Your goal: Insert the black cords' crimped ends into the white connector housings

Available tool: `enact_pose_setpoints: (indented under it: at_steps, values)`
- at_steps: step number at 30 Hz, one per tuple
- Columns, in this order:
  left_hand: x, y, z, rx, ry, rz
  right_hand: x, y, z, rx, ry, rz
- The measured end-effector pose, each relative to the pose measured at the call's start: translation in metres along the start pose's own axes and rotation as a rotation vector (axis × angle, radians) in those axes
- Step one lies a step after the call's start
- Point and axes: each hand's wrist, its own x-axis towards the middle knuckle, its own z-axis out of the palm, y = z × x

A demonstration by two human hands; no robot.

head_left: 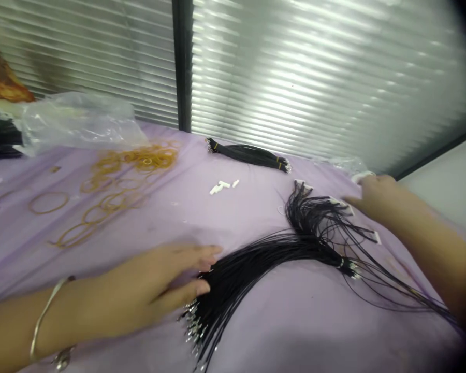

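The left hand [140,292] lies open, its fingers spread against a loose sheaf of black cords [264,257] with metal clasps, while the right hand [376,197], at two o'clock, curves over a white tag [362,177], whether gripping it I cannot tell. A tied black cord bundle [248,155] lies at twelve o'clock and amber rubber bands [116,181] at ten, on a lilac sheet [295,331] before window blinds [295,77].
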Motion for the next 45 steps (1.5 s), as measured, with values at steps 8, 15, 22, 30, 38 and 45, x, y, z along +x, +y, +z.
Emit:
enact_pose_setpoints:
  at_steps: [8, 15, 22, 30, 38, 45]
  values:
    - [0.013, -0.019, -0.004, -0.585, 0.164, -0.217, 0.041, -0.180, 0.091, 0.234, -0.329, -0.712]
    - [0.023, -0.024, -0.011, -0.720, 0.321, -0.292, -0.003, -0.191, 0.074, 0.452, -0.324, -0.610]
    - [0.022, -0.019, -0.006, -0.714, 0.366, -0.178, -0.091, -0.211, 0.043, 1.375, -1.111, -0.265]
    - [0.020, -0.024, -0.003, -0.623, 0.237, -0.208, -0.094, -0.199, 0.038, 0.708, -0.730, -0.678]
    - [0.025, -0.026, -0.006, -0.557, 0.246, -0.320, -0.095, -0.194, 0.041, 0.494, -0.794, -0.940]
    - [0.020, -0.027, -0.005, -0.410, 0.305, -0.318, -0.094, -0.190, 0.031, 0.557, -0.841, -0.844]
